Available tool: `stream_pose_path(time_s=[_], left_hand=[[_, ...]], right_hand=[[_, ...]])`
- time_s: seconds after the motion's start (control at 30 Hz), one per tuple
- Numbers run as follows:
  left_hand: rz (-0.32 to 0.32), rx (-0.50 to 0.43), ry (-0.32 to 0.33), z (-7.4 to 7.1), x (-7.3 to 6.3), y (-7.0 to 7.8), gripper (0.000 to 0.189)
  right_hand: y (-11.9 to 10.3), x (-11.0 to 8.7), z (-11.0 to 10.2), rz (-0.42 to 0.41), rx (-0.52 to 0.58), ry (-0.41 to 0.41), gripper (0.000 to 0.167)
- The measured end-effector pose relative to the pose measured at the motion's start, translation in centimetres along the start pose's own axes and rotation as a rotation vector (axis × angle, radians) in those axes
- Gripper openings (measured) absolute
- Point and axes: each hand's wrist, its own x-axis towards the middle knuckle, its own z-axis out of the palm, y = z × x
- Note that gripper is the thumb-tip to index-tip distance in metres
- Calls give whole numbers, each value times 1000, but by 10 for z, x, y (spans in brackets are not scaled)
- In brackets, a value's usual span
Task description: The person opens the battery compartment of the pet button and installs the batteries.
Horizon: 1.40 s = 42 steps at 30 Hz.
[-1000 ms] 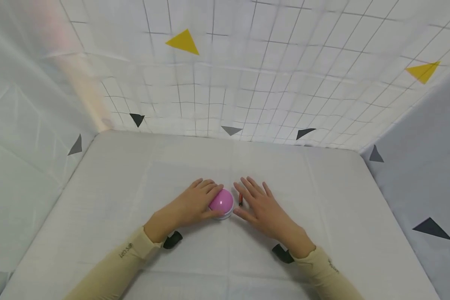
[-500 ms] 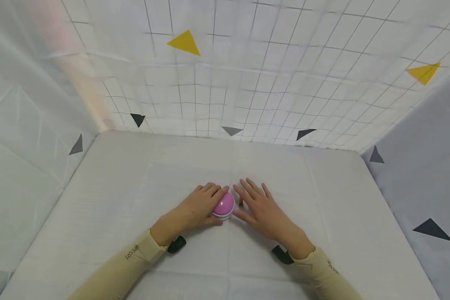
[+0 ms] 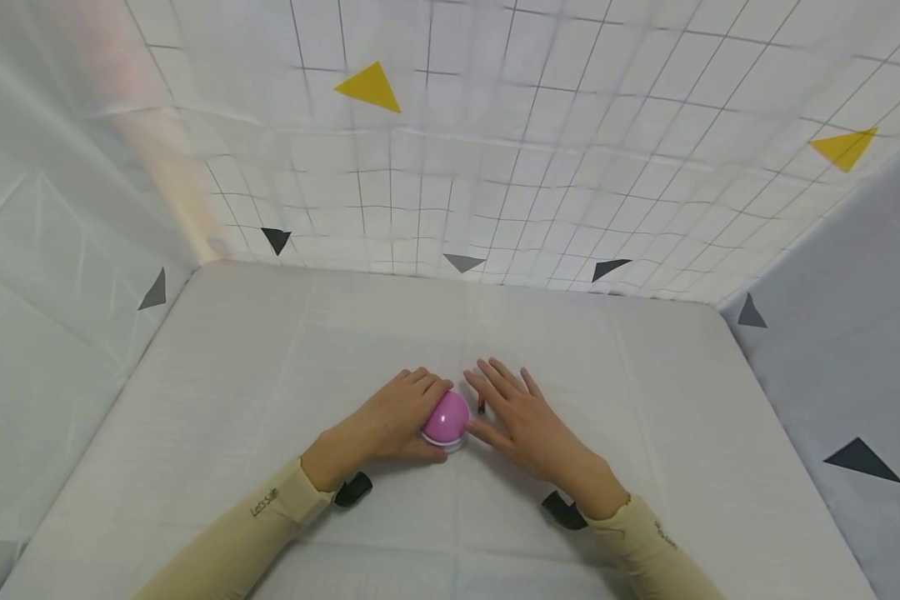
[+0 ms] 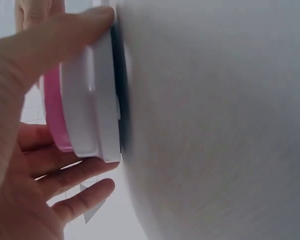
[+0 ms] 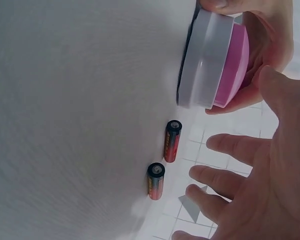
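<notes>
Button [image 3: 446, 422], below centre in the head view, looks light, stiff and slick on its dome [image 5: 235, 65], so its white base [image 5: 206, 62] seems the surer hold, the left grip [image 3: 395, 418] curled round it, the right grip [image 3: 527, 423] spread just beside.

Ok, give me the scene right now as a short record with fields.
left hand: thumb and fingers grip the button
button: pink dome, white base
right hand: fingers extended, holding nothing; thumb near the dome, contact unclear
batteries: two, lying on the table near the button; one shows in the head view
</notes>
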Motion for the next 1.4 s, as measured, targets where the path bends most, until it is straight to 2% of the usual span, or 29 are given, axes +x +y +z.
stream_pose_path(time_s=[0.33,0.5,0.67,0.83,1.0,1.23,1.4], left_hand=[[57,-43,33,-4,-2,0,87],[65,-108,35,-5,-3,-1,83],[51,-218,41,-7,-3,0,80],[24,-304,54,-8,-3,1,78],[-8,-391,33,-9,-4,1,79],[-15,-482,29,-11,-4,0,79],[-47,-575,5,-10,-4,-3,75]], right_hand=[[-2,-1,-3,-6,19,3,73],[-5,-3,-5,-6,50,0,71],[-12,-4,-10,-27,108,-14,71],[-17,-6,-14,-44,100,-13,70],[-19,-7,-17,-51,94,-10,68],[-21,-7,-18,-71,114,12,57],[-23,-8,-22,-70,161,7,46]])
